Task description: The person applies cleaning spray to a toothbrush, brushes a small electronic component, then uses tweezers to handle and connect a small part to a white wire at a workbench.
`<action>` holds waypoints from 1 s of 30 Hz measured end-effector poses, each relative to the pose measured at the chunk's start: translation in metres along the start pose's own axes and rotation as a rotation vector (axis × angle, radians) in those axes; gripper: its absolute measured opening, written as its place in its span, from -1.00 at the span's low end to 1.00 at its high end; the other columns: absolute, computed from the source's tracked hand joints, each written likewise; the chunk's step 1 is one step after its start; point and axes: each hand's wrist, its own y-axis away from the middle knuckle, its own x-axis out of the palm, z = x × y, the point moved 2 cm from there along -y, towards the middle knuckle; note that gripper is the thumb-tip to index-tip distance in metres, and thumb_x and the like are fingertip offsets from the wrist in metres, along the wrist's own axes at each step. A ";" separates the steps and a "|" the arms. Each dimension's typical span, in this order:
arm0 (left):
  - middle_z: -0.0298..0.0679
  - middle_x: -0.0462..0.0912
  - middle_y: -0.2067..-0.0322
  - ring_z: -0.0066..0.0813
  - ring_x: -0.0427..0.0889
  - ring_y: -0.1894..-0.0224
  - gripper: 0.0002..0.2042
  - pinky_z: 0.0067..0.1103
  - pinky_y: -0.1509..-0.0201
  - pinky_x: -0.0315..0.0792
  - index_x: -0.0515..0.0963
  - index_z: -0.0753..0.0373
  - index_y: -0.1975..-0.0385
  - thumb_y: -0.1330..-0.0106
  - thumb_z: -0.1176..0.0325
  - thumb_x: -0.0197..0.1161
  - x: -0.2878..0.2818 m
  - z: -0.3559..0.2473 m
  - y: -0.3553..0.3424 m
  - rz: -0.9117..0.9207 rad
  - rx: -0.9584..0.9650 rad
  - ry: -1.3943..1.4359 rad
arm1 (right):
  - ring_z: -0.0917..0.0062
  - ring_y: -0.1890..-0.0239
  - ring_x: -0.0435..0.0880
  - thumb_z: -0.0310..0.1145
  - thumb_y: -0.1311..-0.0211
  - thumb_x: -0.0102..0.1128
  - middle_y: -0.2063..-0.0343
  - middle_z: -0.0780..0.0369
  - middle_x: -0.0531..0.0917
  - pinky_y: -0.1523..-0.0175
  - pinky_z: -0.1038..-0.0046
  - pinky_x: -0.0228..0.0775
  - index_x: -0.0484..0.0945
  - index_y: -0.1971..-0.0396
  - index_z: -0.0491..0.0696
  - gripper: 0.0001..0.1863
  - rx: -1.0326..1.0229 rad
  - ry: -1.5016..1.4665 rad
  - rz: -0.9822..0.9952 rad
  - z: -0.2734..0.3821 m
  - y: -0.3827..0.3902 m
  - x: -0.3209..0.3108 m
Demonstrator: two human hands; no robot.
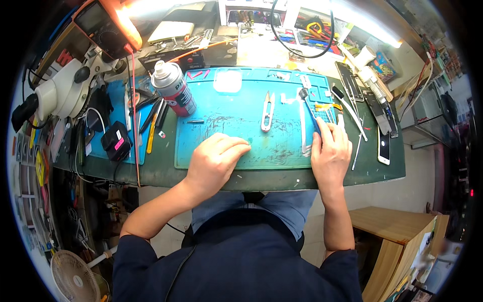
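Note:
My left hand (216,161) rests on the lower left of a blue silicone mat (196,146), fingers curled together; what they hold, if anything, I cannot make out. My right hand (329,153), at the mat's right edge, is closed on a slim blue tool (312,112) with a dark tip pointing away from me. Between my hands and farther back lie silver snips (267,115). A white strip (304,130) lies left of the tool. A spray can (172,92) stands at the mat's back left, near a clear lidded box (227,80).
An orange multimeter (107,28), white microscope (63,95) and black boxy device (115,141) are at left. Phones (383,146) and probes lie at right along the green bench edge (387,171). Crowded tool trays (312,40) fill the back. A wooden cabinet (387,224) stands lower right.

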 end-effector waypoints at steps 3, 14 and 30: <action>-0.20 0.69 0.29 -0.26 0.68 0.25 -0.83 -0.45 0.19 0.57 0.67 0.30 0.25 -0.16 0.61 0.40 -0.003 0.003 0.007 -0.070 -0.065 0.086 | 0.37 0.09 0.58 -0.43 -0.25 0.30 0.18 0.26 0.62 -0.03 0.28 0.35 0.68 -0.02 -0.01 -0.68 -0.004 -0.019 -0.059 -0.001 0.004 -0.004; -0.18 0.67 0.32 -0.27 0.63 0.33 -0.85 -0.47 0.25 0.51 0.67 0.31 0.23 -0.21 0.61 0.38 -0.013 0.016 0.002 -0.120 -0.211 0.081 | 0.36 0.32 0.57 -0.56 -0.21 0.33 0.37 0.22 0.61 0.14 0.33 0.40 0.73 0.10 -0.07 -0.75 0.006 -0.318 -0.146 -0.003 0.011 -0.016; -0.19 0.68 0.32 -0.24 0.62 0.33 -0.77 -0.44 0.20 0.47 0.66 0.28 0.15 -0.20 0.62 0.38 -0.016 0.023 0.007 -0.183 -0.291 0.043 | 0.38 0.37 0.57 -0.51 -0.06 0.43 0.38 0.27 0.58 0.27 0.37 0.45 0.67 0.25 -0.06 -0.79 -0.379 -0.588 0.353 0.089 -0.019 0.010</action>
